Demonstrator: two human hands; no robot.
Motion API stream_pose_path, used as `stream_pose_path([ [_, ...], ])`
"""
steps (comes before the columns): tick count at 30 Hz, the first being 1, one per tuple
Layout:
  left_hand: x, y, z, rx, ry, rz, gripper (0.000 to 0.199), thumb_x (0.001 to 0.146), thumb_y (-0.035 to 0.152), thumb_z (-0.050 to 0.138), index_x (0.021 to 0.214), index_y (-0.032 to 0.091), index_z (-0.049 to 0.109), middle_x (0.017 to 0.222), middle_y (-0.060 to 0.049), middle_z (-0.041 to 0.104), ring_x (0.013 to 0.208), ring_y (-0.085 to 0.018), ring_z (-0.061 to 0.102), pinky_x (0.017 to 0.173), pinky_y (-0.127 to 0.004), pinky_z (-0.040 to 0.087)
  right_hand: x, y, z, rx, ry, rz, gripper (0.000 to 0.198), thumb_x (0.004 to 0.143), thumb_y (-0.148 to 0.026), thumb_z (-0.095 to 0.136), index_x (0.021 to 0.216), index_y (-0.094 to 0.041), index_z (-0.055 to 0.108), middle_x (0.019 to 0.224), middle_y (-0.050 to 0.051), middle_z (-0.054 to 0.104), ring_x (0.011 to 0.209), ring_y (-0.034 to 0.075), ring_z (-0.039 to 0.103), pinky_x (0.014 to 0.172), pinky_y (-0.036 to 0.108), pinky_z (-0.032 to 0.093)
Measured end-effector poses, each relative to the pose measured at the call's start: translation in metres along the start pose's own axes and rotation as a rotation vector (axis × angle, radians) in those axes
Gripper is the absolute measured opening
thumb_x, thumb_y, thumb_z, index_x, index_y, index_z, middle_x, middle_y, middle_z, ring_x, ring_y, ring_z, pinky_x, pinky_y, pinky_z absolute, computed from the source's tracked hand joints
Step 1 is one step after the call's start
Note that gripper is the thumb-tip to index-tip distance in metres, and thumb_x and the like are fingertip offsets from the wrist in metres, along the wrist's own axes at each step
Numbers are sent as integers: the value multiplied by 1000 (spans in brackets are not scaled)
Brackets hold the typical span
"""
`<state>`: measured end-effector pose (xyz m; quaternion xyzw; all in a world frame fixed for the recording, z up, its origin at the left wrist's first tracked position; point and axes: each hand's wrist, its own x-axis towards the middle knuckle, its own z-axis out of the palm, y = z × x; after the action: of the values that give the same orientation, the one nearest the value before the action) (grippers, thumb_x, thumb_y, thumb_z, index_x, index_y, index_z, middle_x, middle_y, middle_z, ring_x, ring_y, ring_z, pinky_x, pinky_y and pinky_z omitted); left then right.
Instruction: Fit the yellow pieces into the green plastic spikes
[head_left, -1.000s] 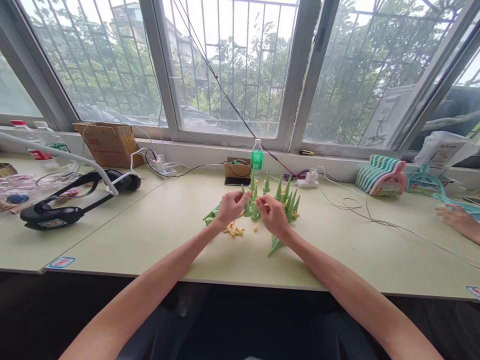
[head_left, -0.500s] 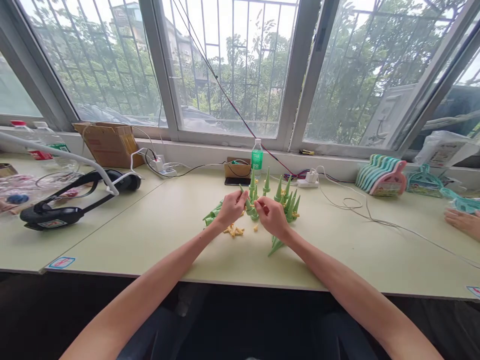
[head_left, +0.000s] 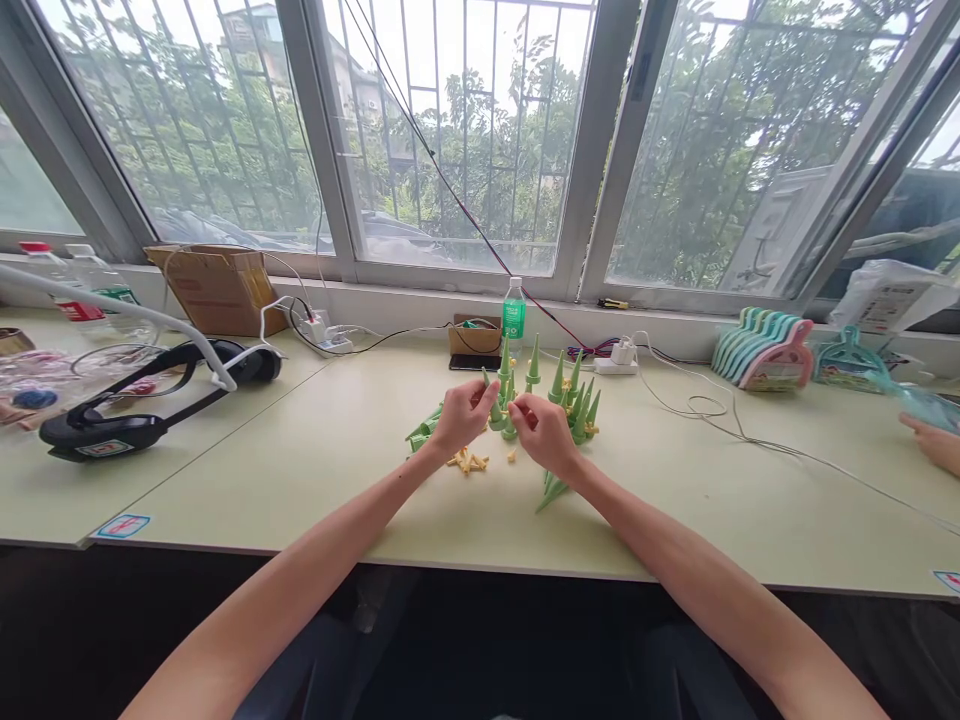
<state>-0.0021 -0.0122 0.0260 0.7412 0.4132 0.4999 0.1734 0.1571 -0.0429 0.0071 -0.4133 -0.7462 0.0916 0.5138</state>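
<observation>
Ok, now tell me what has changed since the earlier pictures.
At the far right, a co-worker's hand has shifted toward the picture's right edge, and the teal item by it is now blurred. The person's right hand edged slightly toward the left hand, which still holds a green cone. The yellow pieces, standing cones and bottle stayed put.

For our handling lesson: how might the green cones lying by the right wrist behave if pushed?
The green cones would probably roll in a curve, as they taper to points. They look plastic, so likely light; their straight sides suggest stiffness.
</observation>
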Motion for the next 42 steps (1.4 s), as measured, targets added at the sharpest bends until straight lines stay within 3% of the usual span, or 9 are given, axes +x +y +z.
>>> stream_pose_path([
  [13, -6, 1, 0, 84, 5, 125, 48, 92, 49, 45, 58, 18, 29, 51, 5, 25, 50, -9, 23, 50, -24, 23, 0, 5, 3, 1, -12, 0, 30, 95, -38, 44, 72, -19, 53, 60, -3, 48, 49, 10, 40, 52, 24, 35],
  [20, -6, -3, 0, 35, -71, 157, 48, 92, 53, 44, 60, 17, 45, 53, 4, 38, 51, -9, 33, 50, -22, 29, 0, 6, 2, 49, -6, 53, 31, 94, -41, 44, 74, -19, 54, 57, -3, 47, 47, 10, 38, 48, 23, 33],
  [28, -7, -5, -3, -61, -158, 151, 64, 93, 66, 23, 66, 17, 53, 60, -3, 53, 51, -12, 47, 50, -25, 37, 1, 4, -1, 104, 14, 116, 29, 92, -42, 46, 74, -20, 52, 54, -3, 49, 44, 11, 44, 47, 24, 36],
  [32, -7, -5, -4, -119, -188, 173, 66, 94, 65, 20, 71, 16, 58, 63, -3, 54, 52, -12, 48, 52, -25, 40, 1, 3, -2, 110, 21, 125, 29, 92, -42, 46, 74, -20, 51, 53, -4, 47, 43, 11, 44, 46, 24, 35],
  [38, -6, 0, -3, -239, -164, 52, 65, 95, 62, 19, 88, 15, 63, 60, 0, 50, 47, -10, 48, 47, -23, 41, 0, 2, -3, 91, 51, 113, 28, 93, -41, 45, 76, -20, 50, 56, -4, 47, 44, 10, 44, 47, 23, 35],
  [42, -5, 4, 0, -245, -108, -2, 46, 95, 57, 33, 92, 17, 57, 59, 3, 51, 45, -9, 46, 43, -20, 38, -1, 1, -3, 98, 69, 95, 27, 94, -41, 44, 78, -20, 50, 59, -4, 46, 44, 9, 43, 45, 22, 34],
])
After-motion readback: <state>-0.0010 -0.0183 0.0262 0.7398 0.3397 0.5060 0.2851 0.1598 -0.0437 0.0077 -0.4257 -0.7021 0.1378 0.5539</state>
